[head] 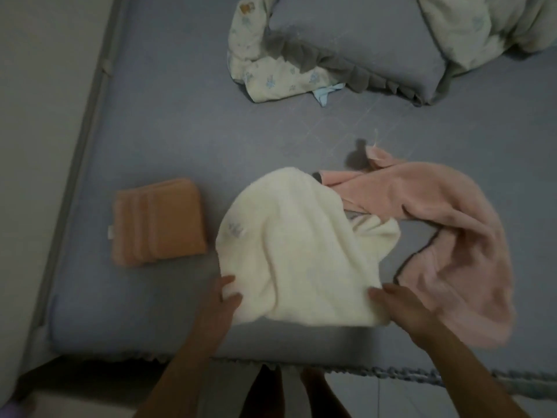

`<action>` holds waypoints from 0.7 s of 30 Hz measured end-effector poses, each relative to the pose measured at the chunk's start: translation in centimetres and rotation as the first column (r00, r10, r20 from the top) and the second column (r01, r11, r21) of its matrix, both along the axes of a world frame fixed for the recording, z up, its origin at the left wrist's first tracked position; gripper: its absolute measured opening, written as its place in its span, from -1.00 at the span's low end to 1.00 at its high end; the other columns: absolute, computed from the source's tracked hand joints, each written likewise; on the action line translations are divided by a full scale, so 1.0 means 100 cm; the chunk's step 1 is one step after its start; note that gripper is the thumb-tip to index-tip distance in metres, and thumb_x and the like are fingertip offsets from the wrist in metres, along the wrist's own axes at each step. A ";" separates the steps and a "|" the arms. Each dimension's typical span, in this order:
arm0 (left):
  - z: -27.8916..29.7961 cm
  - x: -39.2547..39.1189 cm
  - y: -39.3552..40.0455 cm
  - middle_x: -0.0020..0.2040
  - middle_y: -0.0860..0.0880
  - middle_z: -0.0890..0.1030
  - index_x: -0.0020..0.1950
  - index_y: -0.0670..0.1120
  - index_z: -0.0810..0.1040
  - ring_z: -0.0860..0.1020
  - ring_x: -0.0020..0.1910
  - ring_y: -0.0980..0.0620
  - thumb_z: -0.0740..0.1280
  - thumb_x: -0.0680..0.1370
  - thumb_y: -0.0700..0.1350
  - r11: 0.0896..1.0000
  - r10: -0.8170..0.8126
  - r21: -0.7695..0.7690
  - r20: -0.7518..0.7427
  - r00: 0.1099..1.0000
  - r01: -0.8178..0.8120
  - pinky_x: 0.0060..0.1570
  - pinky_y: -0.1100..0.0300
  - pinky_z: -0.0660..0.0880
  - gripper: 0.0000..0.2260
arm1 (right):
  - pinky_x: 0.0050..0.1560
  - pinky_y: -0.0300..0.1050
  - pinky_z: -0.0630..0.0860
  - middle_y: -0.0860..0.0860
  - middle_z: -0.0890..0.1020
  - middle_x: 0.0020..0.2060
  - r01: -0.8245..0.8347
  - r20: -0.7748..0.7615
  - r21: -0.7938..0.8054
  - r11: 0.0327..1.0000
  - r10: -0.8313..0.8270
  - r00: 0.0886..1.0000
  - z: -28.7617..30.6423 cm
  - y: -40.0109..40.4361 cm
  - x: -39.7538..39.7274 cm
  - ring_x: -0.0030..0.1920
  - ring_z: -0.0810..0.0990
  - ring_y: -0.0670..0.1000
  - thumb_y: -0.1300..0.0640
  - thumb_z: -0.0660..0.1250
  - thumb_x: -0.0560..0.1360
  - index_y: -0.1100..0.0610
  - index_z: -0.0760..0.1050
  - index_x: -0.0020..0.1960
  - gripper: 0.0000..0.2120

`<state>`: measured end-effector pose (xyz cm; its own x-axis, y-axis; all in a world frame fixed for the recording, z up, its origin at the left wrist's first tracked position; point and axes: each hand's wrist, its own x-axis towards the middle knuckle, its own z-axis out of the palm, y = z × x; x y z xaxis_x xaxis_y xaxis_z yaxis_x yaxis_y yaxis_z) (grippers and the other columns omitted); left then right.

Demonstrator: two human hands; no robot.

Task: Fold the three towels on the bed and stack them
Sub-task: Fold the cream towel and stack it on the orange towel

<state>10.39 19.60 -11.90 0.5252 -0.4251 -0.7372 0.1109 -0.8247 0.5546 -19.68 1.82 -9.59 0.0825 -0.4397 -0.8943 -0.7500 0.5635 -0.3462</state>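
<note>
A cream towel (298, 245) lies rumpled in the middle of the blue bed (180, 122). My left hand (224, 300) pinches its near left corner and my right hand (398, 303) pinches its near right corner. An orange towel (158, 220) sits folded into a neat rectangle to the left, apart from the cream one. A pink towel (446, 242) sprawls unfolded to the right, partly tucked under the cream towel's far edge.
A crumpled patterned quilt (271, 67) and a blue pillow with a grey frill (361, 43) lie at the far side of the bed. A wall (39, 116) runs along the left edge. The bed's near edge is just below my hands, with my feet on the tiled floor (407, 399).
</note>
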 end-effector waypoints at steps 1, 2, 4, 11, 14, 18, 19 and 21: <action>-0.012 -0.005 0.013 0.05 0.04 0.53 0.37 -0.04 0.45 0.51 -0.09 0.09 0.37 0.53 -0.25 0.997 -0.056 0.060 0.004 0.998 0.056 -0.13 0.29 0.42 -0.58 | 0.12 0.02 0.49 0.11 0.58 0.16 -0.108 -0.061 0.045 0.993 0.111 0.992 -0.014 0.009 -0.006 0.04 0.56 0.06 0.05 0.29 0.58 0.22 0.50 0.29 -0.65; -0.021 -0.009 0.020 0.00 0.04 0.50 0.43 -0.06 0.39 0.50 -0.10 0.08 0.38 0.52 -0.26 0.991 -0.081 0.108 -0.004 0.997 0.081 -0.11 0.28 0.42 -0.51 | 0.16 0.01 0.46 0.11 0.54 0.22 -0.183 -0.101 0.070 0.981 0.190 0.977 -0.024 0.015 -0.008 0.11 0.52 0.08 0.05 0.28 0.58 0.22 0.44 0.36 -0.59; -0.028 -0.008 0.018 0.04 0.00 0.47 0.48 -0.09 0.33 0.49 -0.01 0.00 0.41 0.48 -0.24 0.988 -0.039 0.147 -0.003 0.999 0.039 0.05 0.15 0.42 -0.42 | 0.13 -0.03 0.43 0.08 0.52 0.20 -0.209 -0.139 0.007 0.978 0.208 0.968 -0.031 0.014 -0.004 0.13 0.49 0.08 0.04 0.28 0.56 0.18 0.39 0.41 -0.54; -0.027 0.028 -0.075 0.30 -0.25 0.45 0.41 -0.21 0.38 0.44 0.27 -0.23 0.51 0.39 -0.24 0.988 -0.122 -0.027 0.451 0.884 0.151 0.24 0.05 0.38 -0.38 | 0.00 -0.14 0.43 -0.01 0.59 0.06 -0.198 -0.038 -0.461 0.865 0.203 0.978 -0.023 -0.035 0.059 -0.01 0.55 -0.01 0.07 0.36 0.47 0.08 0.48 0.26 -0.63; -0.036 0.041 -0.111 0.39 -0.19 0.42 0.50 -0.10 0.29 0.37 0.37 -0.25 0.50 0.40 -0.07 0.921 -0.388 0.177 0.508 0.769 0.348 0.35 -0.09 0.31 -0.29 | 0.12 -0.02 0.47 0.08 0.47 0.28 -0.299 -0.069 -0.576 0.761 0.319 0.945 -0.031 -0.060 0.091 0.17 0.52 0.12 0.06 0.38 0.44 0.10 0.37 0.38 -0.46; -0.044 0.042 -0.127 0.28 -0.09 0.54 0.32 -0.02 0.45 0.45 0.31 -0.14 0.40 0.46 0.12 0.761 -0.638 0.406 0.323 0.699 0.506 0.30 -0.08 0.26 -0.53 | 0.31 0.08 0.37 0.11 0.42 0.40 -0.400 -0.114 -0.488 0.776 0.398 0.910 -0.051 -0.079 0.128 0.36 0.41 0.19 -0.07 0.38 0.44 0.05 0.13 0.52 -0.24; -0.041 0.038 -0.127 0.25 -0.08 0.56 0.24 -0.02 0.51 0.46 0.29 -0.12 0.38 0.46 0.14 0.730 -0.677 0.415 0.321 0.663 0.544 0.28 -0.05 0.24 -0.59 | 0.28 0.06 0.38 0.12 0.46 0.37 -0.439 -0.145 -0.448 0.779 0.421 0.895 -0.052 -0.080 0.134 0.33 0.44 0.20 -0.08 0.37 0.45 0.05 0.16 0.51 -0.28; -0.029 0.025 -0.116 0.22 -0.09 0.57 0.21 -0.06 0.58 0.47 0.28 -0.13 0.39 0.42 0.17 0.707 -0.706 0.309 0.360 0.610 0.636 0.28 -0.02 0.28 -0.55 | 0.17 0.02 0.44 0.12 0.58 0.22 -0.465 -0.163 -0.459 0.757 0.443 0.882 -0.043 -0.073 0.134 0.21 0.53 0.20 -0.06 0.33 0.48 0.07 0.36 0.37 -0.49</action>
<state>12.84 8.02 -14.79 0.3983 -0.7011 -0.5914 -0.7189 -0.6391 0.2735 -6.24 -5.45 -13.93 0.3487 -0.7260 -0.5928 -0.8958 -0.0721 -0.4386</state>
